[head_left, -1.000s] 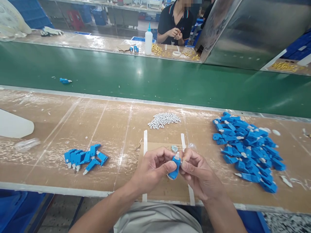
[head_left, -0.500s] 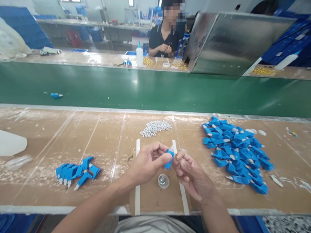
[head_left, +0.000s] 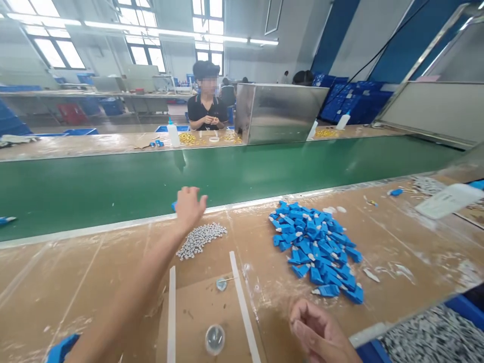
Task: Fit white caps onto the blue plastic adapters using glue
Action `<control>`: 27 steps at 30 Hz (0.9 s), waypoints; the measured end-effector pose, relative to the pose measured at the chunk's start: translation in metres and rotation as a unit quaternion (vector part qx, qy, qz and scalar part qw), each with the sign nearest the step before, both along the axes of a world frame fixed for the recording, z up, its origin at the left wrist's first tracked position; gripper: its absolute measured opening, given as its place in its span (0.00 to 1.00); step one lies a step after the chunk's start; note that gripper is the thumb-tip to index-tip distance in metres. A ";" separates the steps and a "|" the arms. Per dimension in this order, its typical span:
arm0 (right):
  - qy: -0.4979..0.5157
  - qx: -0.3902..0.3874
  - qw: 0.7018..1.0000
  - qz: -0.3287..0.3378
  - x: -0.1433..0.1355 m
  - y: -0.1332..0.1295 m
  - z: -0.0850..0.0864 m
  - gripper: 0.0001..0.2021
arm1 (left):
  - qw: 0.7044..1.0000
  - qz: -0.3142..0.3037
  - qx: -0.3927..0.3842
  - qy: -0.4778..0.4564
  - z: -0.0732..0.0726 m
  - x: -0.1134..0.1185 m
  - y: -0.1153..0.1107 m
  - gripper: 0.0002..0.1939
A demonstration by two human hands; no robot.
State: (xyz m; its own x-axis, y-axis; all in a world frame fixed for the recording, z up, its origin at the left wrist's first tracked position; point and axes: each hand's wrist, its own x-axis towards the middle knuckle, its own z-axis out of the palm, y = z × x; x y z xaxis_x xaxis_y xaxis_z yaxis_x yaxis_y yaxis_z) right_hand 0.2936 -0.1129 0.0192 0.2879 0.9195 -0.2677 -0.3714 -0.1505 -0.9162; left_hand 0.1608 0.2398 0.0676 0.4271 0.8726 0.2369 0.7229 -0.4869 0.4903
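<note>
My left hand (head_left: 190,205) stretches out over the near edge of the green belt, back upward, with the thumb spread from the fingers. Just left of it shows a blue plastic part (head_left: 174,206), partly hidden by the hand; no grip on it is visible. My right hand (head_left: 317,330) is low over the table with curled fingers, thumb close to the forefinger; whether it holds anything is hidden. To its upper right lies a heap of blue plastic parts with white tips (head_left: 315,247). Between the arms are small grey pellets (head_left: 202,239) and a clear round cup (head_left: 215,339).
A thin stick with a pale blob (head_left: 221,284) lies between two white tape strips (head_left: 242,302). Beyond the green belt (head_left: 234,164), a co-worker (head_left: 207,106) sits near a white bottle (head_left: 173,135) and a metal box (head_left: 282,113). A bin of grey pieces (head_left: 434,333) is lower right.
My hands have parted. The left has moved forward from the middle of the table to the belt, the right back and down. The view has turned right and up.
</note>
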 end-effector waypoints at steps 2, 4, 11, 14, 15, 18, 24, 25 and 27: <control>-0.016 -0.002 1.000 -0.011 0.003 0.004 -0.003 0.22 | 0.994 -0.110 0.014 0.014 -0.013 0.035 -0.027 0.14; -0.044 -0.002 0.999 -0.010 0.003 0.011 -0.004 0.22 | 0.974 -0.221 0.019 0.036 -0.025 0.070 -0.055 0.15; -0.075 0.013 0.997 0.005 0.011 0.015 -0.023 0.25 | 0.920 -0.374 0.078 0.086 -0.041 0.138 -0.088 0.16; -0.081 0.019 0.997 0.001 0.019 0.009 -0.030 0.25 | 0.917 -0.379 0.082 0.093 -0.044 0.143 -0.086 0.14; -0.083 0.021 0.996 -0.002 0.021 0.008 -0.031 0.25 | 0.917 -0.379 0.079 0.092 -0.045 0.143 -0.086 0.13; -0.081 0.020 0.996 -0.011 0.022 0.007 -0.030 0.25 | 0.920 -0.380 0.057 0.083 -0.047 0.137 -0.086 0.11; -0.080 0.027 0.996 -0.022 0.016 0.009 -0.026 0.23 | 0.939 -0.344 -0.026 0.012 -0.030 0.104 -0.089 0.08; -0.081 0.030 0.996 -0.024 0.015 0.009 -0.024 0.23 | 0.938 -0.343 -0.041 -0.006 -0.024 0.094 -0.093 0.08; -0.071 0.032 0.996 -0.034 0.012 0.011 -0.016 0.22 | 0.933 -0.349 -0.070 -0.043 -0.010 0.072 -0.107 0.07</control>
State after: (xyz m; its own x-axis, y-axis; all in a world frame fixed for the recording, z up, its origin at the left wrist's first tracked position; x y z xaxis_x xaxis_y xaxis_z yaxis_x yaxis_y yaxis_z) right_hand 0.3051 -0.1021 0.0032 0.3801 0.9106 -0.1620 -0.2453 -0.0696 -0.9669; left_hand 0.2325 0.1326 0.0581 0.8881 0.4134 0.2009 0.2082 -0.7515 0.6261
